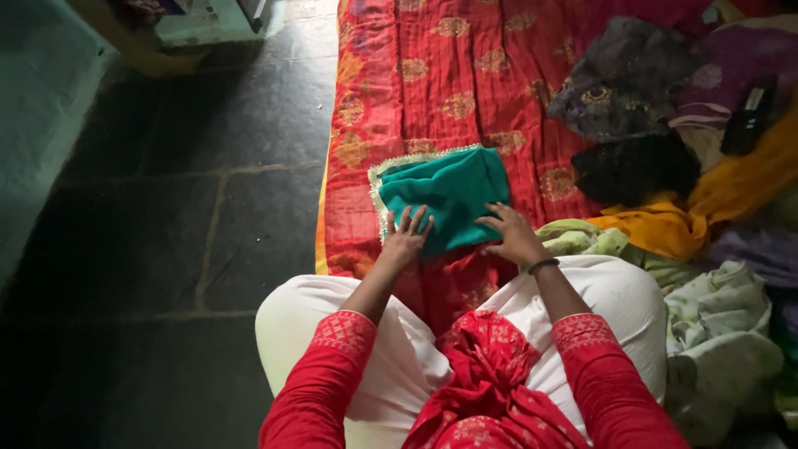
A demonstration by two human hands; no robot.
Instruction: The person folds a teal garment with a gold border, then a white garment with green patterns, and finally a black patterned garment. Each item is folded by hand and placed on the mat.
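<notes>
Both hands press flat, fingers spread, on a folded teal cloth point(445, 195) with pale trim — left hand point(405, 239) on its near-left corner, right hand point(514, 235) at its near-right edge — lying on a red patterned spread point(432, 75)

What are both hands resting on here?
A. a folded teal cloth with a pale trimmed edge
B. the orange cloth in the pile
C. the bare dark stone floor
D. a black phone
A: the left hand and right hand both press flat on the folded teal cloth, which lies on the red patterned spread.
</notes>
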